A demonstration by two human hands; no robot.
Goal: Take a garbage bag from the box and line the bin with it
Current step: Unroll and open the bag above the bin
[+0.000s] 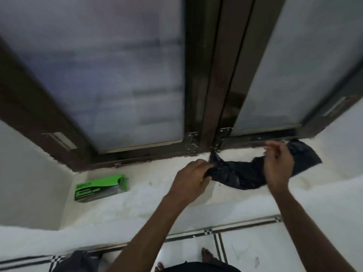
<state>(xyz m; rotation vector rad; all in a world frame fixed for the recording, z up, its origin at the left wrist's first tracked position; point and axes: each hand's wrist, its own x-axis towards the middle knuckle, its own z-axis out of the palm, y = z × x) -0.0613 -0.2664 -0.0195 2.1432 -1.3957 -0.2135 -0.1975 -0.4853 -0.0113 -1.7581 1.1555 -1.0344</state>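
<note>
A crumpled black garbage bag (245, 174) stretches between my two hands above the white window sill (149, 195). My left hand (191, 178) grips the bag's left end with curled fingers. My right hand (278, 166) pinches the bag further right, and a flat part of the bag sticks out beyond it. The green and black bag box (101, 188) lies on the sill to the left, well apart from both hands. At the bottom left a dark object (78, 261) shows partly; I cannot tell whether it is the bin.
Frosted glass window panes in a dark brown frame (204, 107) rise behind the sill. White floor tiles with black stripes (245, 250) lie below. My bare feet (207, 257) stand near the bottom edge.
</note>
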